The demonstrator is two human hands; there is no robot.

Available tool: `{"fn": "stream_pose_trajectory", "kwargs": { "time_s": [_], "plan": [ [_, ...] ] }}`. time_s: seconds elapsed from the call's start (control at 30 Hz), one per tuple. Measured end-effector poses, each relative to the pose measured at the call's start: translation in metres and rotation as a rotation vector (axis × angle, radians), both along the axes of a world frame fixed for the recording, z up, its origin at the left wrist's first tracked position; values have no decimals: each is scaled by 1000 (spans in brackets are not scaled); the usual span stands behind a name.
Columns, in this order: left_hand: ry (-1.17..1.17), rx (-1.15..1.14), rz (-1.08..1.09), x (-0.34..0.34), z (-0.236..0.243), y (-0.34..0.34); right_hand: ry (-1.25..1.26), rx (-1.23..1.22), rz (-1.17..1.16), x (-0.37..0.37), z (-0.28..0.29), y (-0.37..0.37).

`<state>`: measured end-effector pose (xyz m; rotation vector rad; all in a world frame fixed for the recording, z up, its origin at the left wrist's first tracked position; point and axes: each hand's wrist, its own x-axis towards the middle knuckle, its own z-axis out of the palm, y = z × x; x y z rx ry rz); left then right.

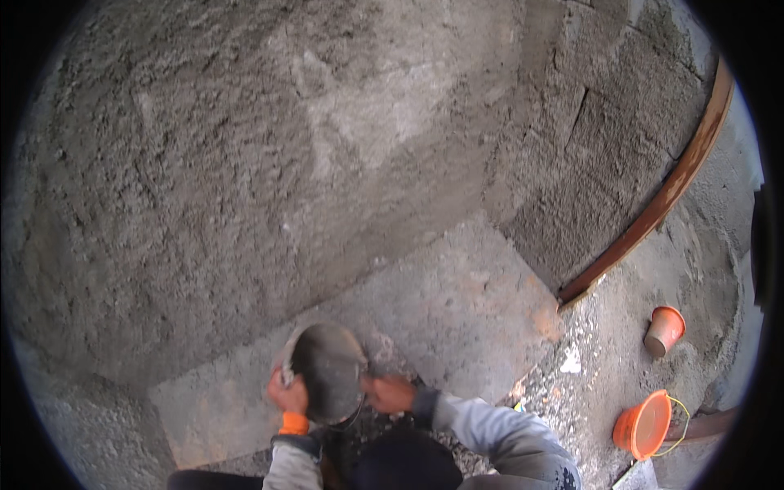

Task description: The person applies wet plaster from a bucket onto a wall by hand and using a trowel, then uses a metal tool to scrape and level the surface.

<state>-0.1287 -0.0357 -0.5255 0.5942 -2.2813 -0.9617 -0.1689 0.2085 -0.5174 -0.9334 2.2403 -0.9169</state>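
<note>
A cement-smeared grey bucket [328,359] is tilted so that its round mouth and dark inside face up towards me. My left hand [289,395], with an orange band at the wrist, is closed on the left side of its rim. On the other side, my right hand [389,394] grips the bucket near its edge, the fingers slightly blurred. Beneath the bucket's near side a thin curved handle partly shows. What the bucket holds, if anything, is too dark to make out. It is held over the near edge of a grey, mortar-stained board [457,302].
A rough mortar-coated wall [220,188] rises beyond the board and meets a second wall [604,139] at a corner. A reddish-brown wooden strip [653,212] edges that wall. At right lie a small orange bucket [664,331] and an orange bucket with a yellow handle [642,425].
</note>
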Motion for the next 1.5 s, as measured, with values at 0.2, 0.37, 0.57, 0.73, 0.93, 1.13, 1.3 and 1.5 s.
{"fn": "stream_pose_trajectory", "kwargs": {
  "time_s": [0.2,0.37,0.57,0.73,0.93,1.13,1.3,1.5],
  "plan": [
    [62,116,-373,-13,71,67,-840,-419,-326,21,-22,-4],
    [98,182,-459,-16,91,86,-1509,-914,-231,33,-14,29],
    [72,642,-162,-41,56,91,-1595,-1147,-228,39,-5,40],
    [144,941,109,-42,25,72,-1499,-1464,-271,46,23,63],
    [99,874,283,-11,15,33,-571,-1802,-754,21,104,89],
    [187,701,273,11,-20,-14,586,-1879,-1420,-87,209,94],
    [139,628,234,7,-31,-11,1093,-1457,-1886,-237,230,162],
    [90,631,200,6,-31,-22,994,-778,-631,-251,191,107]
  ]
}}
